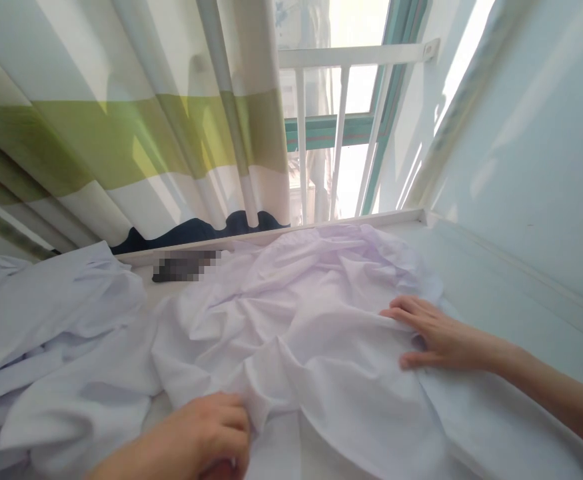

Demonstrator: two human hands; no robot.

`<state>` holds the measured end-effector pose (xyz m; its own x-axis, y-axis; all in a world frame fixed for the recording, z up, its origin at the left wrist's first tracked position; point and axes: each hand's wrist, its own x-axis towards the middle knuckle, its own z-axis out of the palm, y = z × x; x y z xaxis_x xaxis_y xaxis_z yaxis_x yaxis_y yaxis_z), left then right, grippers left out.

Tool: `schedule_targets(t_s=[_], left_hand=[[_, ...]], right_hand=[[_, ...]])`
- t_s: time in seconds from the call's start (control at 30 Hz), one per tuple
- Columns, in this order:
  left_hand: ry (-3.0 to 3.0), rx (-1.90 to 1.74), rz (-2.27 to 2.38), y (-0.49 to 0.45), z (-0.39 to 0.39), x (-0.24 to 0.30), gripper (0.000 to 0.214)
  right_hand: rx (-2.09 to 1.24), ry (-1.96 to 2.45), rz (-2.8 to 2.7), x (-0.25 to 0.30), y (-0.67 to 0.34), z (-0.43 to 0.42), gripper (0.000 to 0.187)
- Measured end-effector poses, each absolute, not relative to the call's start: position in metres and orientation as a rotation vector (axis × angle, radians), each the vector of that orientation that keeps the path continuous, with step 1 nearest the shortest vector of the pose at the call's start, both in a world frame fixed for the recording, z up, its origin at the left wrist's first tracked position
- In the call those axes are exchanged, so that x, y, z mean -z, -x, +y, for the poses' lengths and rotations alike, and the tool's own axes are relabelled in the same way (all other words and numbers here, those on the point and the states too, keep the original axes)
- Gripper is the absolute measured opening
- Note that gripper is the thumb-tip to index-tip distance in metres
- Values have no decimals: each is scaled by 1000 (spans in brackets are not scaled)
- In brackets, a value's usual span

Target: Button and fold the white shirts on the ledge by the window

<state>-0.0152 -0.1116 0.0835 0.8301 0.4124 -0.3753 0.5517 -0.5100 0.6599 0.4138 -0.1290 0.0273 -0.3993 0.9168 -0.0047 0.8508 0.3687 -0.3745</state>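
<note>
A crumpled white garment (pixel 301 320) lies spread over a pale surface in front of me. My left hand (pixel 206 433) is at the bottom centre, fingers curled and pinching a fold of the white garment near its lower edge. Over on the right, my right hand (pixel 434 337) rests flat on the garment's right side with its fingers stretched out. More white cloth (pixel 56 333) lies bunched at the left.
A striped green, white and beige curtain (pixel 136 133) hangs at the back left. Behind it a window with white bars (pixel 341 133) lets in bright light. A white ledge (pixel 271 235) runs along the back. A pale wall (pixel 536 167) closes the right side.
</note>
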Motion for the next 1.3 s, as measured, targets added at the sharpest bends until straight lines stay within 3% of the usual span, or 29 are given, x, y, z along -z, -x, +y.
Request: schedule_targets(t_s=[0.07,0.17,0.27,0.33,0.47,0.7,0.93,1.0,1.1,1.17,1.23,1.3], left_hand=[[-2069,298,756,34,-106,-87,15],[-1864,263,816,67,-90,-94,6],[-1724,-123,893,78,-67,-95,28],[-1801,-451,1039,64,-51,-89,30],[-2010,-641,1247,11,-36,-62,34],[-2740,-402,1325,-8,-51,-6,55],[-2960,-274,1196,57,-60,2,86],[-2936,-228,1088,62,-69,-7,82],[-2807,-171,1016,44,-82,-33,45],[-2740,-198,1016,18,-89,-50,33],[-2726,-167,902,-11,-99,-60,31],[-2722,-52,637,-32,-112,-60,53]], right_hand=[[-420,1659,-2369,-15,-447,-129,72],[-341,1665,-2304,-13,-492,-128,70],[-437,1568,-2331,-28,-504,-127,53],[-480,1588,-2301,-38,-486,-120,44],[-300,1765,-2139,-36,-418,-91,52],[46,1930,-2157,17,-358,-56,60],[7,1948,-2249,19,-402,-82,64],[-74,1959,-2279,13,-411,-87,68],[-136,1968,-2274,0,-400,-88,72],[-104,1897,-2288,-7,-379,-85,70],[-80,1785,-2352,-9,-355,-82,67],[-86,1704,-2434,-5,-341,-85,65]])
